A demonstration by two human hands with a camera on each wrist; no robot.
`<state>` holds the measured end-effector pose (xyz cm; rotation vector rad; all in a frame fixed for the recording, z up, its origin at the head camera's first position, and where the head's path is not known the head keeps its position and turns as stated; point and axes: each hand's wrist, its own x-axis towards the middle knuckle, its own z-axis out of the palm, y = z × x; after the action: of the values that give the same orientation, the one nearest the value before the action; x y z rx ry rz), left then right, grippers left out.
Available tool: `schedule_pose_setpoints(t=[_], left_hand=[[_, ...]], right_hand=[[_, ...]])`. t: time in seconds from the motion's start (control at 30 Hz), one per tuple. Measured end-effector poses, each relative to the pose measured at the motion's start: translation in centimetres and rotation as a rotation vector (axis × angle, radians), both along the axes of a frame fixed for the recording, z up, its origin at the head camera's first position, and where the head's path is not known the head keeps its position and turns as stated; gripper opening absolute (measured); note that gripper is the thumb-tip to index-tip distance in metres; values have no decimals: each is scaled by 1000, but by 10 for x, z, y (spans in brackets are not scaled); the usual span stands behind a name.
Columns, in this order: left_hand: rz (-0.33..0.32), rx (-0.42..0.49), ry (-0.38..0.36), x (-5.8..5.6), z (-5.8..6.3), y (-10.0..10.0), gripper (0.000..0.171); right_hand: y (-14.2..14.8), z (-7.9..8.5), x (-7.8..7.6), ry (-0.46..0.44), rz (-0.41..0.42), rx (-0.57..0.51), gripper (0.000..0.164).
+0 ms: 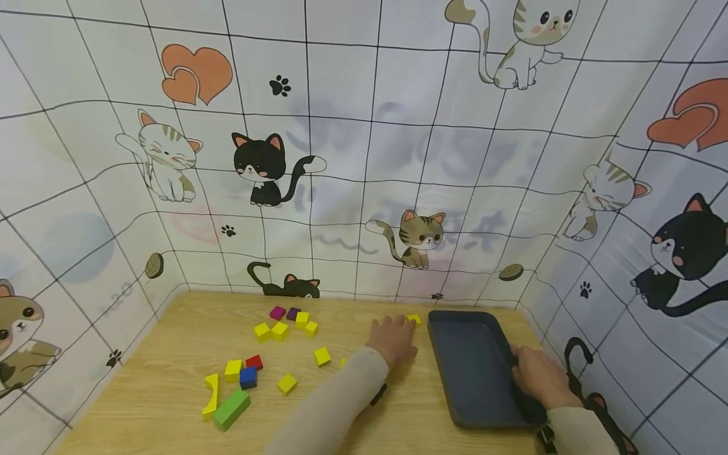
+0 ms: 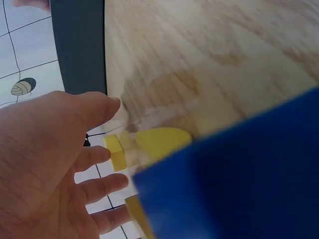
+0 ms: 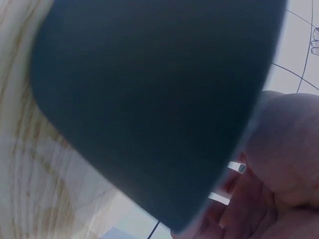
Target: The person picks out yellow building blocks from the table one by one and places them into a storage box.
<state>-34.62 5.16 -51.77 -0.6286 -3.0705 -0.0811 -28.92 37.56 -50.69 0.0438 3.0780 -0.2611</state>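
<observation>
My left hand [image 1: 392,340] reaches over the table with its fingers extended, near a small yellow block [image 1: 413,318]. The left wrist view shows that hand [image 2: 60,164] with loosely spread fingers beside a yellow block [image 2: 115,152] and a rounded yellow piece [image 2: 164,143]. A big blue shape [image 2: 249,174] fills that view's lower right, close to the camera. On the right, my right hand [image 1: 540,378] grips the long side of a dark grey rectangular tray [image 1: 472,373]. The tray's dark surface [image 3: 149,99] covers much of the right wrist view, with curled fingers at its edge.
Several yellow blocks [image 1: 279,331] lie at the back left with a magenta block [image 1: 277,313] and a purple block [image 1: 292,313]. Nearer are a green block [image 1: 231,409], a yellow arch [image 1: 211,397], a blue block [image 1: 248,378] and a red block [image 1: 254,362]. Cat-print cloth surrounds the table [image 1: 142,404].
</observation>
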Motion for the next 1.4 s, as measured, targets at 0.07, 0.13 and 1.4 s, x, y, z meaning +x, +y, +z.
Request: schedule_pose_setpoints(t=[0.07,0.13,1.4], left_hand=[[-11,-11,6,-2,-4,0,63],[-17,-19,18,-3,-5,-1,59],[-364,277,142,28,28,38,28]], right_hand=[[-1,0,0,5,1,2,51],[-1,0,0,12,7,1,52],[-2,4,0,23,21,-10,52]])
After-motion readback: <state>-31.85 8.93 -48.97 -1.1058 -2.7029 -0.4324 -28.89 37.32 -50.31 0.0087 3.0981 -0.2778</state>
